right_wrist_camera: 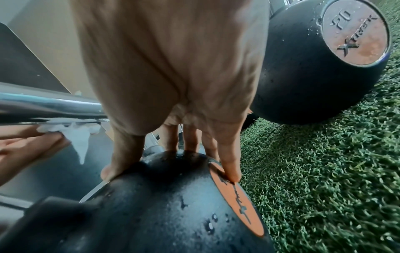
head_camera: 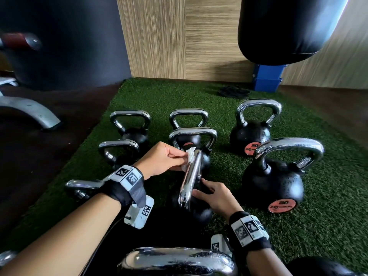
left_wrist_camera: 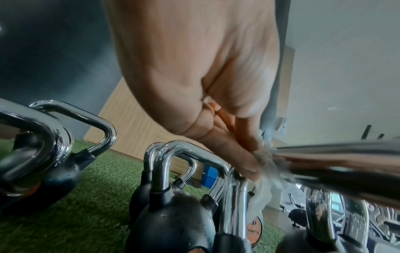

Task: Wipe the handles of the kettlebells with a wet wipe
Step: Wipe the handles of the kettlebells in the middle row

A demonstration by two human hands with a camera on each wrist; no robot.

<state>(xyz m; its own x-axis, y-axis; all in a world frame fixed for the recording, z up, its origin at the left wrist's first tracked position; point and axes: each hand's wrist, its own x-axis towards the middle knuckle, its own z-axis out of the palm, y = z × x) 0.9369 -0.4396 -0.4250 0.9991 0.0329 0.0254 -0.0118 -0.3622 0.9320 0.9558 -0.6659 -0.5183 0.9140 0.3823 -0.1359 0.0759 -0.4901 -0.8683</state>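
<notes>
Several black kettlebells with chrome handles stand on green turf (head_camera: 328, 226). The one in the middle is turned so its chrome handle (head_camera: 190, 176) runs toward me above its black body (head_camera: 199, 214). My left hand (head_camera: 165, 158) pinches a white wet wipe (head_camera: 189, 157) against the far end of that handle; the left wrist view shows the wipe (left_wrist_camera: 266, 164) bunched at the handle (left_wrist_camera: 337, 157). My right hand (head_camera: 215, 196) presses down on the black body (right_wrist_camera: 164, 205), thumb and fingertips (right_wrist_camera: 231, 172) spread across it, beside the orange disc (right_wrist_camera: 238, 196).
Two bigger kettlebells (head_camera: 272, 182) (head_camera: 251, 132) stand to the right, smaller ones (head_camera: 129, 124) at left and behind. Another chrome handle (head_camera: 177, 259) lies close at the bottom edge. A black punch bag (head_camera: 288, 28) hangs at back right above a blue box (head_camera: 266, 78). A grey bench leg (head_camera: 31, 112) is at left.
</notes>
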